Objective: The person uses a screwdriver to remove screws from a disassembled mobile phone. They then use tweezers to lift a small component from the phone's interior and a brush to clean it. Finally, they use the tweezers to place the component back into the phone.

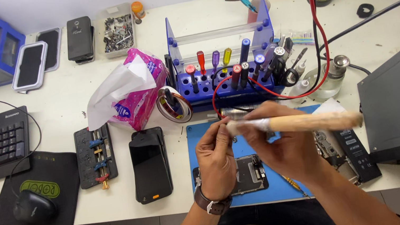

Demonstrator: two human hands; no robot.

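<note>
Two hands meet over the blue mat: right hand clenched on a wooden-handled brush, left hand fingers pinching its bristle end. At 6 o'clock below them, the opened phone lies with its insides exposed, not reassembled; screwdriver rack at 12 o'clock.

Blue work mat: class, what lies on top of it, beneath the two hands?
On the blue work mat lies an opened phone body with bare circuitry. The left hand and right hand, holding a wooden-handled brush, cover part of it.

place: phone repair workshop | signs: screwdriver rack, blue work mat, opened phones
</note>
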